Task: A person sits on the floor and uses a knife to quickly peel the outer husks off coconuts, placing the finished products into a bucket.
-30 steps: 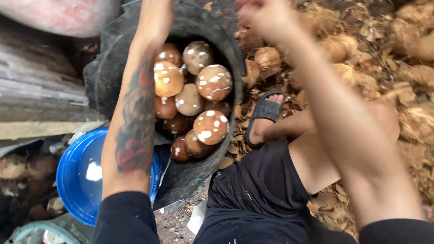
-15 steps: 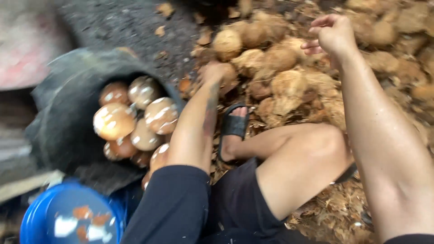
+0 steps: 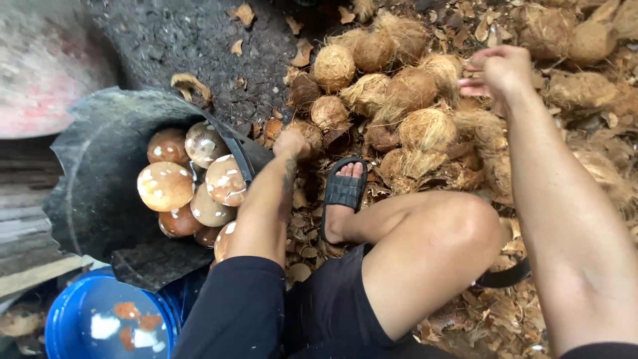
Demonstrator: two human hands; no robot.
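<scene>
My left hand (image 3: 292, 143) reaches down to the near edge of a pile of fibrous husked coconuts (image 3: 399, 93). Its fingers curl against a small brown coconut (image 3: 312, 131), and the grip itself is hidden behind the knuckles. My right hand (image 3: 500, 69) hovers over the right side of the pile with its fingers loosely apart and nothing in it. A black tub (image 3: 100, 166) at the left holds several peeled brown coconuts (image 3: 165, 186) with white patches.
A blue bucket (image 3: 63, 319) with water and scraps sits at the lower left. My bent leg and black sandal (image 3: 343, 189) lie between the tub and the pile. Husk scraps cover the ground at the right; dark soil lies at the top.
My left hand has left the tub and come down to the pile's near edge. My right hand stays above the pile, a little lower. The view has swung right and steadied.
</scene>
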